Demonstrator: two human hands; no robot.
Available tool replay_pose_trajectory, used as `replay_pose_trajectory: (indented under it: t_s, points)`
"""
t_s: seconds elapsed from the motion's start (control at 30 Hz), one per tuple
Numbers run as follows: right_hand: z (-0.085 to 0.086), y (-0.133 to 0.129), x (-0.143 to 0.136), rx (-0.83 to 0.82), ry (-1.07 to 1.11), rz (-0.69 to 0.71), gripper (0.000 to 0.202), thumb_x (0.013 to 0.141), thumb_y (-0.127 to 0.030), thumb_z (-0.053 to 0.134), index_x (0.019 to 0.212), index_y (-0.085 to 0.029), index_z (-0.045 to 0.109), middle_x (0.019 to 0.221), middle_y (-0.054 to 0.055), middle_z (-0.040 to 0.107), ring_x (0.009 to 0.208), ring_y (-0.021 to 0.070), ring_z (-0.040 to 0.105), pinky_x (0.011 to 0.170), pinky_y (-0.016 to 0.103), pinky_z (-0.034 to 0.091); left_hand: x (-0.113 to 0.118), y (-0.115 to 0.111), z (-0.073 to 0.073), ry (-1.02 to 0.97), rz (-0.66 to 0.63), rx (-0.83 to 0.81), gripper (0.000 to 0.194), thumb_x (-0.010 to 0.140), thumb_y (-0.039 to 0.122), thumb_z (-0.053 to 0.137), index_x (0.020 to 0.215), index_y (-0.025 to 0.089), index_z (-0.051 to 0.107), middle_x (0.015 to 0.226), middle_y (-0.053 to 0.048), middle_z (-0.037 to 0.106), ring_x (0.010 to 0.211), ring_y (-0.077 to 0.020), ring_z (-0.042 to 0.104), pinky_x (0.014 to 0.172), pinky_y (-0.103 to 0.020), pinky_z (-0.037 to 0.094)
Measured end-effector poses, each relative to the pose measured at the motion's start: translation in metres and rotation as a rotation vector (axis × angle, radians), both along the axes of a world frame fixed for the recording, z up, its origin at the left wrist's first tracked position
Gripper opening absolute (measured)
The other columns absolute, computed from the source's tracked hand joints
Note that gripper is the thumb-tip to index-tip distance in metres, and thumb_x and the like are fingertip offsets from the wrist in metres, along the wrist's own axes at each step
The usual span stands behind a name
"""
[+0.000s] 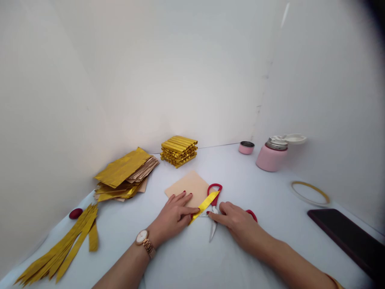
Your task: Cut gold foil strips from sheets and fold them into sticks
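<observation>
My left hand (177, 210), with a wristwatch, rests palm down with its fingers apart. Its fingertips press a square of pale peach paper (192, 182) on the table. A shiny gold strip (207, 202) runs slantwise along the paper's right edge, and my left index finger touches its lower part. Red-handled scissors (214, 224) lie spread apart beside the strip, one blade pointing towards me. My right hand (236, 220) is closed over the scissors, its index finger stretched out near the pivot. The second red handle (252, 215) shows behind this hand, which hides the part between.
Back left is a stack of gold paper sheets (124, 166); behind the paper, bundled gold folded strips (179, 150). Left are loose gold strips (70, 245) and a dark red oval object (75, 213). Right are a pink flask (272, 156), pink cap (246, 147), tape ring (315, 186) and phone (345, 237).
</observation>
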State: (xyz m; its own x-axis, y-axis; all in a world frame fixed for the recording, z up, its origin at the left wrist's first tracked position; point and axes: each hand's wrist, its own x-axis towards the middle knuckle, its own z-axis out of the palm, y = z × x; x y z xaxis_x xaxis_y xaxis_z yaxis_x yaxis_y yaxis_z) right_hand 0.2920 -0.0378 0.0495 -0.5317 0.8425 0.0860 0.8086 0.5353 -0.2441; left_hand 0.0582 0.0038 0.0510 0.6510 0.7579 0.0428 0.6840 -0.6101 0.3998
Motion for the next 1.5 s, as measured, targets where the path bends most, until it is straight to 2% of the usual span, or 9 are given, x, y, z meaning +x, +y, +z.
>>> replay_pose_trajectory:
  t_s: [0.2, 0.7, 0.97, 1.3, 1.5]
  points:
    - [0.007, -0.001, 0.005, -0.034, 0.007, 0.035, 0.041, 0.088, -0.010, 0.038, 0.120, -0.030, 0.053, 0.086, 0.006, 0.052, 0.078, 0.0199, 0.047, 0.066, 0.029, 0.038, 0.000, 0.001, -0.001, 0.011, 0.000, 0.007, 0.038, 0.086, 0.021, 0.044, 0.118, 0.041, 0.053, 0.140, 0.002, 0.035, 0.132, -0.0250, 0.023, 0.103, -0.051, 0.019]
    - [-0.003, -0.001, 0.002, -0.016, -0.014, -0.003, 0.040, 0.089, -0.010, 0.039, 0.121, -0.029, 0.053, 0.086, 0.006, 0.051, 0.078, 0.0197, 0.048, 0.066, 0.029, 0.039, -0.005, -0.001, 0.001, 0.008, -0.016, 0.000, 0.040, 0.085, 0.019, 0.044, 0.120, 0.039, 0.052, 0.140, 0.001, 0.037, 0.131, -0.0238, 0.024, 0.103, -0.051, 0.019]
    - [-0.001, -0.001, -0.007, -0.034, -0.026, 0.005, 0.044, 0.087, -0.006, 0.039, 0.123, -0.027, 0.051, 0.087, 0.007, 0.052, 0.080, 0.0208, 0.049, 0.067, 0.030, 0.039, -0.006, -0.001, 0.000, -0.009, -0.004, -0.018, 0.042, 0.085, 0.018, 0.045, 0.119, 0.040, 0.052, 0.140, 0.002, 0.036, 0.131, -0.0246, 0.024, 0.103, -0.051, 0.018]
    - [0.004, -0.003, 0.000, -0.045, -0.023, 0.043, 0.038, 0.090, -0.011, 0.038, 0.121, -0.027, 0.052, 0.086, 0.007, 0.052, 0.078, 0.0196, 0.049, 0.066, 0.029, 0.040, -0.006, 0.000, -0.001, -0.008, -0.005, -0.019, 0.041, 0.085, 0.020, 0.044, 0.120, 0.041, 0.051, 0.140, 0.002, 0.037, 0.132, -0.0230, 0.023, 0.104, -0.051, 0.017]
    - [0.002, -0.004, 0.002, -0.040, -0.036, 0.034, 0.042, 0.087, -0.006, 0.039, 0.122, -0.027, 0.051, 0.086, 0.006, 0.052, 0.078, 0.0196, 0.049, 0.066, 0.029, 0.040, -0.006, 0.000, -0.002, -0.013, -0.003, -0.020, 0.040, 0.086, 0.021, 0.045, 0.120, 0.040, 0.051, 0.140, 0.002, 0.036, 0.132, -0.0230, 0.023, 0.104, -0.050, 0.017]
